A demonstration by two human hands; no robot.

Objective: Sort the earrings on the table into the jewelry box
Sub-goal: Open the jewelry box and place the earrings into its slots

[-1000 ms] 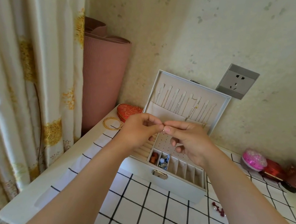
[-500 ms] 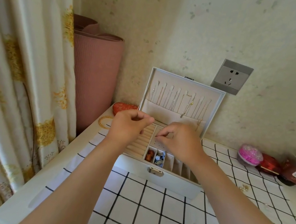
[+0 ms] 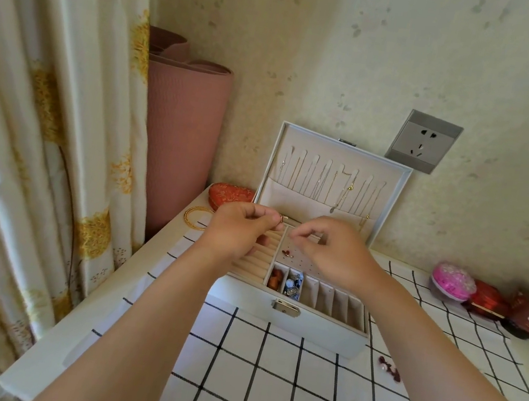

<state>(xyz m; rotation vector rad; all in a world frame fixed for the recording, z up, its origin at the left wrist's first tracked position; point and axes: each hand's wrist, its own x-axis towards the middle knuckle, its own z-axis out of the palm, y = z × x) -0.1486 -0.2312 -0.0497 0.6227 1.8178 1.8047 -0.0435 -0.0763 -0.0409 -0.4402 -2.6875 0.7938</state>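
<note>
Big picture: the worktop [image 3: 280, 376] has loose earrings [image 3: 389, 368] lying lower right, well apart from the open jewelry box [image 3: 288, 323] mid-frame. I'd say we're mid-sort, heading for the perforated stud panel [image 3: 302, 262], where a red earring [image 3: 287, 253] already sits. The left hand [image 3: 239, 231] hovers over the ring rolls, fingers clamped on a tiny gold earring [image 3: 282, 218]. The right hand [image 3: 334, 251] has its fingers pinched together, can't tell on what. Next up is probably lining the post up with a hole.
</note>
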